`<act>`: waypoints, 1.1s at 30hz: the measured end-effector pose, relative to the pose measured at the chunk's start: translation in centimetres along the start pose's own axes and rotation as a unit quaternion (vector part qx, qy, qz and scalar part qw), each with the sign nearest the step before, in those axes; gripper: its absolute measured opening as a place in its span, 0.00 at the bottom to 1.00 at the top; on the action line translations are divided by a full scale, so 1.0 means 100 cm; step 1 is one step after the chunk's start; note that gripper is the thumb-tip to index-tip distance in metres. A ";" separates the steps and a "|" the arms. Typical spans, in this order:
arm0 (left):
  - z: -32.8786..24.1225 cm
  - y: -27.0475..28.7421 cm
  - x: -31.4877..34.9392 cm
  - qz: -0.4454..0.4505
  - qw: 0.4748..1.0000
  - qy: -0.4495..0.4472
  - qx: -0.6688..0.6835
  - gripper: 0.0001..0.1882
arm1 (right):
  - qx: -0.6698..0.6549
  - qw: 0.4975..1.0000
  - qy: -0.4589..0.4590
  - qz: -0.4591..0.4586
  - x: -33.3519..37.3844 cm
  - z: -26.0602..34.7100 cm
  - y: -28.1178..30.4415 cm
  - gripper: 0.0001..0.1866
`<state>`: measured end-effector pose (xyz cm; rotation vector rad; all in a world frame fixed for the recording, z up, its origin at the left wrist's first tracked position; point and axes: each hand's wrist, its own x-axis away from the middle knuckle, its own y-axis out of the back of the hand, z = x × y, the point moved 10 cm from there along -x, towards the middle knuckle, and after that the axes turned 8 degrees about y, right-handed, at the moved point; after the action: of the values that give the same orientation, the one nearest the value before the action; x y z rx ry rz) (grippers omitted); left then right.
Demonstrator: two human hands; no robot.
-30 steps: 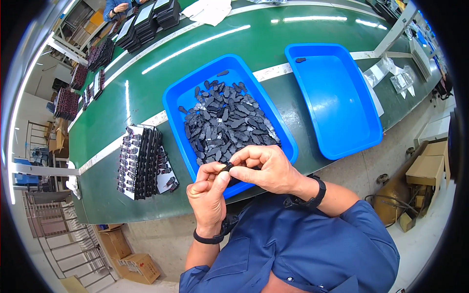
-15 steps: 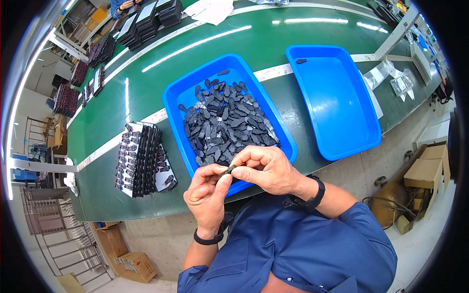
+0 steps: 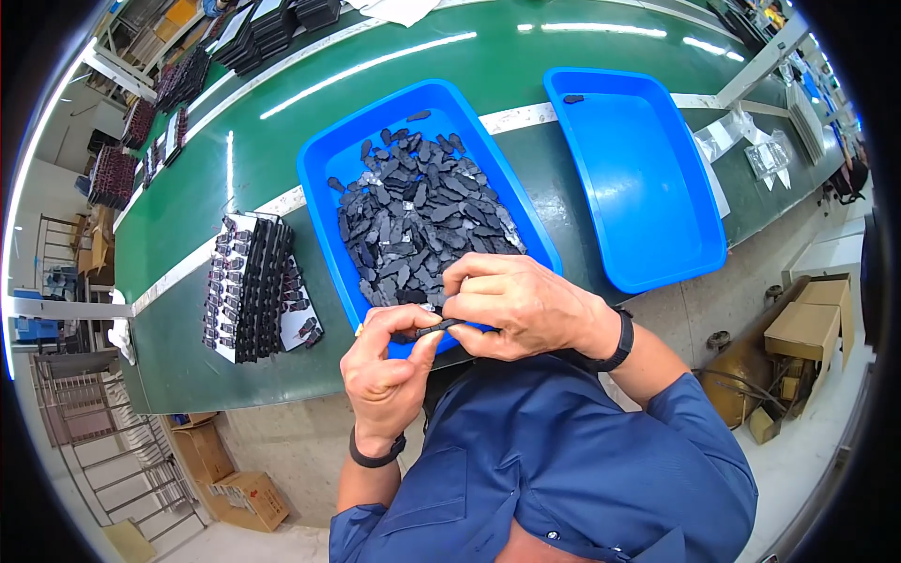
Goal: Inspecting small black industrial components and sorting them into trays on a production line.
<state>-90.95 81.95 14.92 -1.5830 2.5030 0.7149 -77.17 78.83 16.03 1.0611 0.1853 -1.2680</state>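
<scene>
My left hand (image 3: 387,371) and my right hand (image 3: 521,305) meet over the near edge of a blue tub (image 3: 314,202). Between their pinched fingertips is a small black elongated part (image 3: 432,329), held roughly level; the fingers cover its ends. Beneath and beyond my hands, the tub holds a heap of similar flat black pieces (image 3: 422,202) with a few clear plastic bits among them. To the right stands a second blue tub (image 3: 648,188) with one black piece (image 3: 573,98) in its far left corner.
A stack of trays (image 3: 246,286) holding black parts stands left of the full tub. Clear plastic bags (image 3: 768,159) lie right of the second tub. Black trays (image 3: 263,33) are piled at the far left. Cardboard boxes (image 3: 805,324) sit at the right.
My fingers have moved a little apart, and more of the black part shows between them. The whole view has shifted slightly, with the tubs appearing further up and left.
</scene>
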 end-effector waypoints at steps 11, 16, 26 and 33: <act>0.018 0.003 0.002 -0.015 0.987 0.098 0.129 0.20 | -0.097 0.995 0.014 -0.007 0.008 -0.002 -0.009 0.09; 0.015 0.008 0.003 0.006 0.996 0.025 0.084 0.24 | -0.097 0.995 0.011 -0.017 0.006 -0.001 -0.008 0.08; 0.029 -0.003 -0.001 0.042 0.984 0.140 0.105 0.20 | -0.108 0.994 -0.019 0.005 0.014 -0.007 -0.015 0.06; 0.011 -0.006 -0.002 0.067 0.995 0.033 0.060 0.19 | -0.083 0.996 -0.011 -0.010 0.013 -0.005 -0.013 0.08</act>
<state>-90.50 82.36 13.82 -1.4330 2.6651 0.5220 -77.57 78.44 14.28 0.9046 0.2803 -1.2597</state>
